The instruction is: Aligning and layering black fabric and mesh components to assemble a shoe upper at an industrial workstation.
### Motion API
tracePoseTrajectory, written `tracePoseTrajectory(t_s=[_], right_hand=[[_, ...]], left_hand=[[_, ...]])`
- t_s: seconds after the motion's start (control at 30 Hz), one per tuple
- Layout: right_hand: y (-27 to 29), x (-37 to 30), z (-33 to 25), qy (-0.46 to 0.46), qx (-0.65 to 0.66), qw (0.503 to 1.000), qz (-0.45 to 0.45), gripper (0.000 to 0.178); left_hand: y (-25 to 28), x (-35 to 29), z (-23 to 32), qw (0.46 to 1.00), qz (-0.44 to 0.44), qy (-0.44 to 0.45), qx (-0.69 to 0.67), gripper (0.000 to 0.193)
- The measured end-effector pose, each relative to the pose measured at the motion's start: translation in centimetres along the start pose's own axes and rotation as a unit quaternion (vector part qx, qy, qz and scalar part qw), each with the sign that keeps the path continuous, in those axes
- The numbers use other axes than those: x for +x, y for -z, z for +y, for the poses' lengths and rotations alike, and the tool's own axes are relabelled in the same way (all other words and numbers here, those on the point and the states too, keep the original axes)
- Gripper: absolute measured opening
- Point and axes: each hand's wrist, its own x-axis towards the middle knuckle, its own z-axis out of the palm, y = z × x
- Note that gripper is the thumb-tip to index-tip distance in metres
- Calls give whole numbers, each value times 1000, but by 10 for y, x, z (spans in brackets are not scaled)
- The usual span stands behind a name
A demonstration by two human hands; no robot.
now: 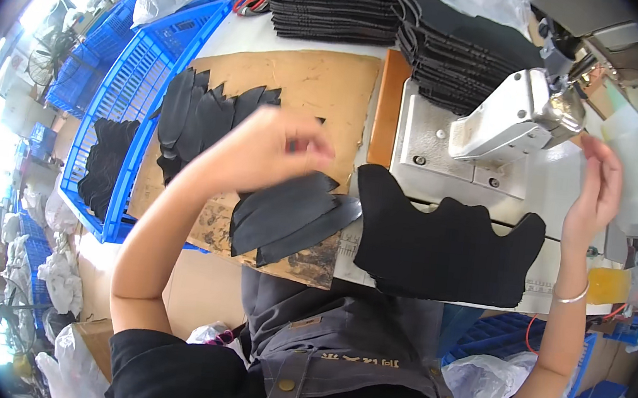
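Observation:
My left hand (282, 145), slightly blurred, hangs over the black leather-like strips on a brown board (324, 75). Its fingers are curled in, and whatever they may hold is hidden. Below it lies a fan of dark strips (282, 215); more overlapping strips (200, 113) lie beyond, towards the left. My right hand (598, 189) is raised beside the head of a white sewing machine (502, 121), its fingers stretched upward with nothing visible in them. In front of the machine, a black cut piece with a wavy upper edge (446, 251) lies flat, possibly several layers thick.
Stacked black pieces (332, 2) stand at the back, with another stack (459, 47) close behind the machine. On the left, a blue crate (132, 94) holds more black pieces. A yellow container (608, 286) is beside my right forearm. Plastic bags (486, 380) lie below the table.

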Motion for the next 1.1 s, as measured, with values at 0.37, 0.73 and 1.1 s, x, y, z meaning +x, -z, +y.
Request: tracePoseTrajectory(t_s=[0.37,0.73,1.1], right_hand=[[-123,-37,-90,256,41,872,-415,15],[-170,-44,-83,161,19,818,-552,15],[-183,-52,-96,267,-93,786,-551,20]], left_hand=[[-44,-8,-30,990,-37,-133,24,24],[-46,-17,-33,990,-5,-139,3,18],[-38,-89,-36,984,152,-74,-60,15]])
